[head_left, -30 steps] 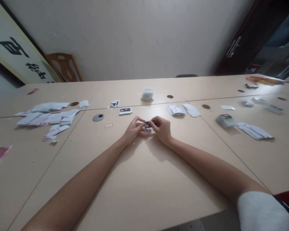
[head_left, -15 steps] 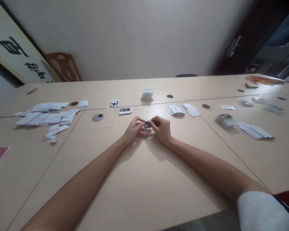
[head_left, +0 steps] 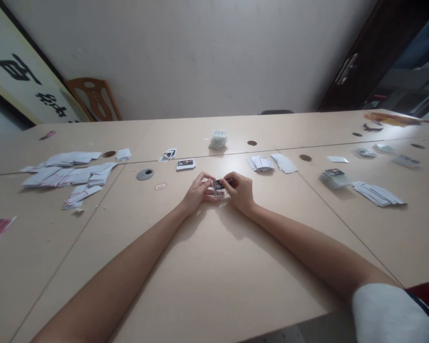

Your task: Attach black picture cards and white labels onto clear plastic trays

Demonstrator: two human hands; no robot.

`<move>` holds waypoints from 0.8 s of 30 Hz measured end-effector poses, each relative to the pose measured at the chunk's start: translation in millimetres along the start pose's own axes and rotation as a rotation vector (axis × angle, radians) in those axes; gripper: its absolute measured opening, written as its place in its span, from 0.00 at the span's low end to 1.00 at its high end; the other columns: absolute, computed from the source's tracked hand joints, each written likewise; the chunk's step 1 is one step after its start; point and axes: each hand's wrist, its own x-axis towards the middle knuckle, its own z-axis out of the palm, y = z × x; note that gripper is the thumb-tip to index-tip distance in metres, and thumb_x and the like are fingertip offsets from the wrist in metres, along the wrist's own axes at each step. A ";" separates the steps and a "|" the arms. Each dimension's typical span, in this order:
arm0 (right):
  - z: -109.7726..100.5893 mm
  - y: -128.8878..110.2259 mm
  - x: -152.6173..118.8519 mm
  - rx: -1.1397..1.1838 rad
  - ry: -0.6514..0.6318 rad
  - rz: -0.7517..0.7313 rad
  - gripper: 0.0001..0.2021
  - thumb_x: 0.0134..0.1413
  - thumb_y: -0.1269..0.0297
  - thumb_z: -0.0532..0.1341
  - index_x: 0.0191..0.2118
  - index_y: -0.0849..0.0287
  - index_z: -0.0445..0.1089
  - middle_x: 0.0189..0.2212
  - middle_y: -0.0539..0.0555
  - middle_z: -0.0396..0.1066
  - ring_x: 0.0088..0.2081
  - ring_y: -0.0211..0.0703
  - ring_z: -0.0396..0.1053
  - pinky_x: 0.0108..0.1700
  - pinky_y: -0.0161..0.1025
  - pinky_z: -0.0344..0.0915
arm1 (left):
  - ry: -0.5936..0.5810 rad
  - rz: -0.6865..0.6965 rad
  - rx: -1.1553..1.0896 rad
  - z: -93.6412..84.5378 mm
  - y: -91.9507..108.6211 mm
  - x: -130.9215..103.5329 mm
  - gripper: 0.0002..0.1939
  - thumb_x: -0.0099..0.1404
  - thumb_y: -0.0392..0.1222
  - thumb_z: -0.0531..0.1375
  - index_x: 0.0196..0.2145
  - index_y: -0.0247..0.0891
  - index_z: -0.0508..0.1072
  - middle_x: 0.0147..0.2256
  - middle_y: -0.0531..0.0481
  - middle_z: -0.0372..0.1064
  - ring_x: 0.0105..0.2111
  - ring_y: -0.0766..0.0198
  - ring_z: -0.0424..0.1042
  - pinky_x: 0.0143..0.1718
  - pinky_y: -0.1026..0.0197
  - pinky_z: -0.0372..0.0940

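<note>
My left hand and my right hand meet over the middle of the table. Between their fingertips is a small dark photo card. Just below it shows something clear and shiny, like a plastic sleeve, with the left fingers curled under it. The right thumb and forefinger pinch the card's right side. Whether the card is partly inside the clear piece I cannot tell. Beyond the left hand lie a stack of photo cards and a few loose cards.
White paper slips are piled at the left, near a grey cable-hole cover. A clear stack stands at the back. To the right lie fanned white cards, a sleeved card stack and more white slips.
The photo card has shifted very slightly left between my fingers. Both hands keep nearly the same place and grip.
</note>
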 end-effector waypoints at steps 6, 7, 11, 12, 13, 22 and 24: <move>0.2 1.1 -0.2 0.002 -0.001 -0.012 0.07 0.55 0.63 0.61 0.28 0.58 0.72 0.22 0.49 0.71 0.24 0.37 0.65 0.30 0.35 0.61 | -0.006 0.014 0.025 -1.4 -2.3 1.3 0.20 0.59 0.53 0.66 0.38 0.39 0.62 0.34 0.49 0.74 0.29 0.60 0.77 0.28 0.58 0.74; 0.2 1.2 -0.2 0.005 -0.001 -0.012 0.07 0.55 0.63 0.61 0.29 0.58 0.72 0.22 0.49 0.71 0.24 0.37 0.65 0.30 0.35 0.61 | -0.005 0.016 0.032 -1.4 -2.7 1.4 0.20 0.59 0.53 0.66 0.38 0.39 0.61 0.34 0.50 0.74 0.29 0.61 0.77 0.29 0.58 0.74; 0.1 0.7 0.1 0.002 0.001 -0.007 0.07 0.55 0.63 0.62 0.28 0.58 0.72 0.22 0.49 0.71 0.23 0.37 0.65 0.29 0.35 0.61 | 0.002 0.027 0.056 -0.8 -3.1 0.9 0.21 0.59 0.53 0.66 0.38 0.39 0.61 0.34 0.50 0.73 0.30 0.60 0.77 0.29 0.58 0.74; 0.0 0.4 0.1 0.003 0.000 -0.006 0.07 0.55 0.62 0.61 0.28 0.58 0.71 0.21 0.49 0.70 0.23 0.37 0.65 0.29 0.35 0.61 | 0.003 0.030 0.060 -0.5 -2.9 0.7 0.21 0.59 0.54 0.66 0.38 0.39 0.61 0.34 0.50 0.73 0.30 0.60 0.77 0.28 0.58 0.74; 0.0 0.1 0.2 0.004 0.000 -0.005 0.07 0.55 0.62 0.61 0.28 0.58 0.71 0.21 0.49 0.70 0.23 0.38 0.65 0.29 0.35 0.61 | 0.005 0.032 0.063 -0.2 -2.5 0.5 0.22 0.59 0.54 0.66 0.37 0.39 0.61 0.33 0.50 0.73 0.30 0.60 0.77 0.28 0.58 0.74; 0.6 -0.6 0.2 0.006 -0.005 -0.005 0.08 0.55 0.61 0.61 0.28 0.58 0.71 0.20 0.48 0.69 0.23 0.37 0.63 0.28 0.35 0.60 | 0.045 0.035 0.084 3.4 0.7 -1.3 0.23 0.56 0.55 0.67 0.36 0.38 0.61 0.31 0.51 0.73 0.26 0.62 0.76 0.25 0.60 0.73; 0.4 -0.5 0.1 0.011 -0.006 -0.008 0.09 0.55 0.61 0.62 0.27 0.58 0.70 0.20 0.48 0.68 0.23 0.37 0.63 0.28 0.35 0.60 | 0.066 0.036 0.095 4.0 1.1 -1.6 0.23 0.56 0.55 0.67 0.36 0.38 0.61 0.30 0.51 0.73 0.26 0.62 0.76 0.25 0.60 0.73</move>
